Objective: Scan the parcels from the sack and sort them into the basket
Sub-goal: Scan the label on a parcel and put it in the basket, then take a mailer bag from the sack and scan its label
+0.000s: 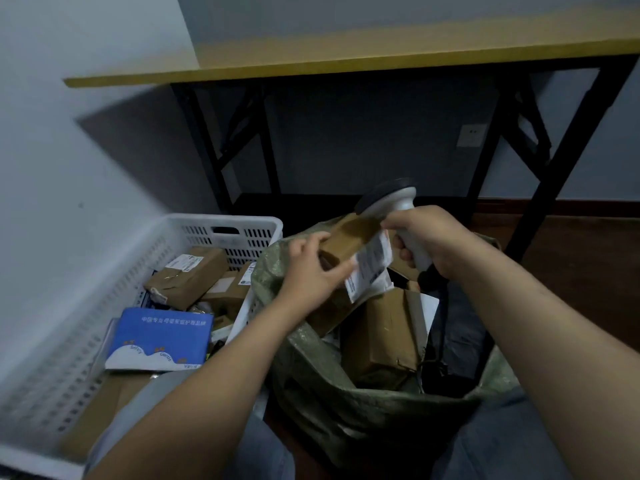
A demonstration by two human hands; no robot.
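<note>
Brown cardboard parcel (348, 237) was held above the open mouth of the green woven sack (325, 393), clear of the contents. Its long axis ran from lower left, nearer the person, up toward the upper right, away from them. A white shipping label (372, 263) hung off its right end, printed side toward the camera.

Left hand (313, 270) gripped the parcel's lower-left end, fingers curled over the top and thumb along the near side, close to the label.

Right hand (427, 239) was closed around the handle of a pale grey scanner (389, 199). The scanner's head rose above the hand and sat just beyond the parcel's upper-right end, with its dark front turned left. The foremost fingers reached the label's upper corner; whether they pinched it could not be told.

Inside the sack lay more brown boxes, the largest (381, 337) standing on end just below the held parcel.

White slotted plastic basket (221, 221) stood just left of the sack, touching it. It held several taped brown parcels (188, 275) toward the far end and a blue-and-white box (162, 337) nearer the person.

Beyond stood a folding table with a yellow top (346, 60) and black legs, against a pale wall. Grey trouser legs showed at the bottom edge.
</note>
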